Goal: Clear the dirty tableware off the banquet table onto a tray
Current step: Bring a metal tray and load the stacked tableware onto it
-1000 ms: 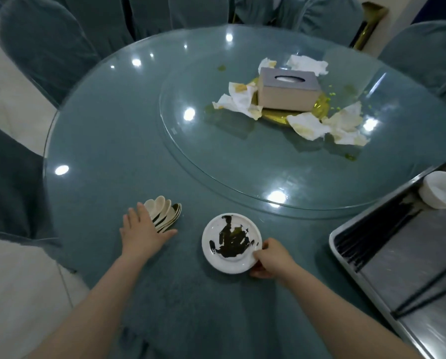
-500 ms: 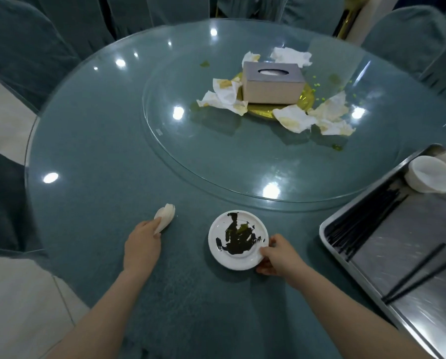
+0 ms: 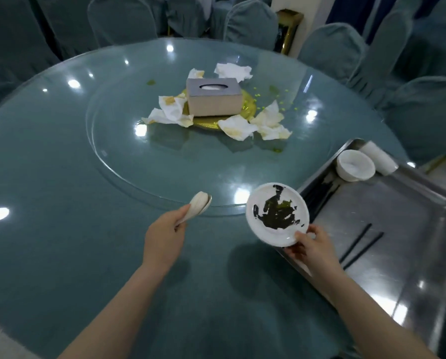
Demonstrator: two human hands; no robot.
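My left hand [image 3: 164, 237] grips a stack of white ceramic spoons [image 3: 199, 206] by the handles, lifted above the table's near edge. My right hand [image 3: 311, 248] pinches the near rim of a small white plate [image 3: 277, 213] smeared with dark sauce, holding it tilted in the air over the left edge of the steel tray [image 3: 398, 255]. On the tray lie black chopsticks [image 3: 359, 244], more chopsticks in a dark bundle along its left wall, a white bowl [image 3: 355, 164] and a white cup [image 3: 379, 158] at its far corner.
A glass turntable [image 3: 128, 161] fills the middle of the round teal table. On it stand a tissue box [image 3: 214, 99] on a gold dish, crumpled stained napkins [image 3: 238, 126] and green crumbs. Covered chairs [image 3: 250, 24] ring the table.
Both hands have risen off the table. The left hand closed round the spoons and lifted them; the right hand carried the plate up and rightward to the tray's edge.
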